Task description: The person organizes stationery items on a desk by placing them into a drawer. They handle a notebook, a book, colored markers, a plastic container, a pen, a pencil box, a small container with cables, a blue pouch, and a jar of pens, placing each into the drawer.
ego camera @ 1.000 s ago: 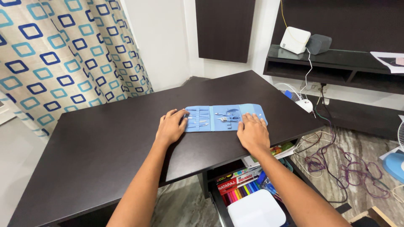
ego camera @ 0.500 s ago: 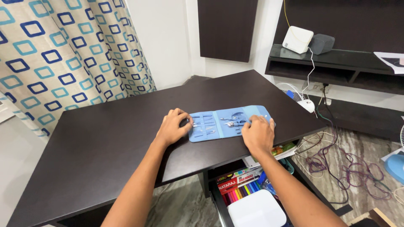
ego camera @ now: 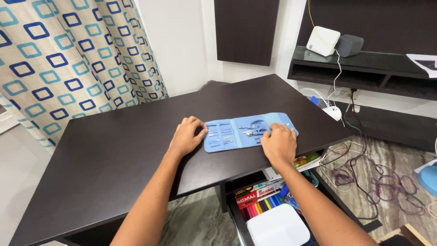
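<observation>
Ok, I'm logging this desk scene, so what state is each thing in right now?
blue tool case: unfolded flat on the desk, small metal tools in its loops
left hand: resting on the case's left edge
right hand: on the case's right part
drawer: pulled open under the desk, colour pencils inside
white box: lid on

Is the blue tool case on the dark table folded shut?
No, the flat blue fabric tool case lies spread open on the dark wooden table, with its small metal tools showing in the pockets.
</observation>
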